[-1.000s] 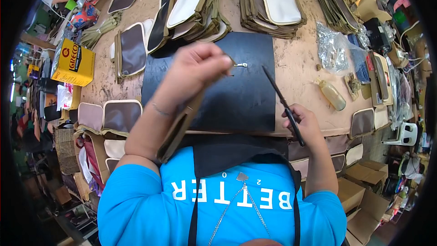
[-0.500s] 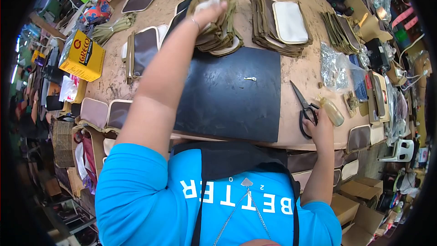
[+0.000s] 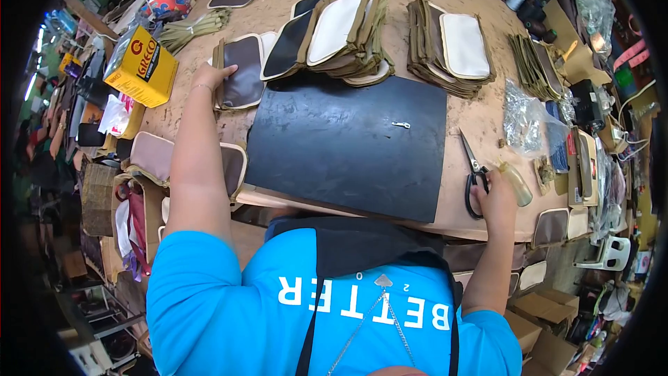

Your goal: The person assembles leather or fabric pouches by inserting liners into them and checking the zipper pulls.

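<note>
My left hand (image 3: 213,78) grips the left edge of a brown panel with light trim (image 3: 243,73), thumb on top and the other fingers mostly hidden. Closed around the black handles of the scissors (image 3: 473,160) is my right hand (image 3: 497,200); the blades lie on the table, pointing away from me. A translucent yellowish bottle (image 3: 515,184) lies against that hand. On the black mat (image 3: 341,160) in front of me sits a small silver zipper pull (image 3: 401,124).
Behind the mat stand stacks of trimmed panels, one topped in white (image 3: 335,28), another in cream (image 3: 465,45). A yellow box (image 3: 142,66) is at the left. Clear plastic bags (image 3: 525,118) lie to the right, near a bundle of olive strips (image 3: 529,63).
My left hand has moved from the tall middle stack down and left to the brown panel. My right hand stays at the scissors. The view has shifted slightly.
</note>
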The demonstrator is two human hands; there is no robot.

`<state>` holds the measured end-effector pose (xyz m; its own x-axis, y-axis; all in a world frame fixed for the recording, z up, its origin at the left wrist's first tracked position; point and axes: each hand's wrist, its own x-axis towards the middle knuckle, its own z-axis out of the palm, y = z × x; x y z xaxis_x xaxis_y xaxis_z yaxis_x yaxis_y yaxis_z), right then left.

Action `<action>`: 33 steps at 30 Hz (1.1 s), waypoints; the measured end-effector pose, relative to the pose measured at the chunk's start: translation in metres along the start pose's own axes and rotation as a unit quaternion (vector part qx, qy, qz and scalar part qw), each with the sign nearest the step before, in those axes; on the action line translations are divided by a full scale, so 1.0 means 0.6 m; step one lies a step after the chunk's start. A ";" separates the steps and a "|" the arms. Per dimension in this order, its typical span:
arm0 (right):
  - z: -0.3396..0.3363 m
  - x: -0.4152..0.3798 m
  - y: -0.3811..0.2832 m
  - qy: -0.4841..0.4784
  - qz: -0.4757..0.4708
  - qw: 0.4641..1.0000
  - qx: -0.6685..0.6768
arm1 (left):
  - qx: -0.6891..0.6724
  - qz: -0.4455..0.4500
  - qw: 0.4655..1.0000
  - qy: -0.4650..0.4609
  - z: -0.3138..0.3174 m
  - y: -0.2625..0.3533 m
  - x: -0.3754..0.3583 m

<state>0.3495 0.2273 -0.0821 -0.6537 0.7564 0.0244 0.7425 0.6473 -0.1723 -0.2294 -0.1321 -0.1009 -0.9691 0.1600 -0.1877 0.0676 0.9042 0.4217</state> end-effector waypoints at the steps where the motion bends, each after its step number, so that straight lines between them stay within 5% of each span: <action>1: 0.002 0.002 -0.005 0.022 -0.021 0.999 -0.013 | 0.006 -0.007 1.000 -0.023 0.000 -0.012 0.006; 4: -0.013 0.018 -0.038 -0.040 -0.012 0.999 -0.018 | 0.057 -0.016 0.998 -0.008 0.009 -0.010 0.006; 13: -0.030 0.012 -0.114 -0.099 -0.079 0.991 0.053 | -0.287 0.001 0.957 -0.051 0.017 -0.071 0.051; 17: -0.024 0.016 -0.105 -0.116 -0.078 0.989 0.048 | -0.207 0.088 0.972 0.073 -0.053 -0.041 -0.029; 20: -0.034 0.016 -0.111 -0.114 -0.080 0.989 0.042 | -0.332 0.177 0.917 0.133 -0.116 -0.024 -0.088; 25: -0.035 0.030 -0.125 -0.051 -0.130 0.989 0.051 | -0.504 0.270 0.815 0.096 -0.206 0.060 -0.254; 28: -0.042 0.041 -0.154 -0.043 -0.143 0.980 0.128 | -0.593 0.233 0.771 0.020 -0.201 0.126 -0.369; 30: -0.044 0.043 -0.175 -0.046 -0.148 0.971 0.185 | -0.561 0.266 0.783 0.041 -0.161 0.135 -0.391; 33: -0.037 0.045 -0.195 -0.046 -0.178 0.961 0.205 | -0.550 0.265 0.786 -0.099 -0.075 0.110 -0.382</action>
<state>0.2481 0.1740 -0.0391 -0.8795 0.4707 0.0702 0.3621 0.7576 -0.5431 -0.0134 -0.1271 0.0098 -0.8105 0.5556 0.1854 0.0983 -0.1831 0.9782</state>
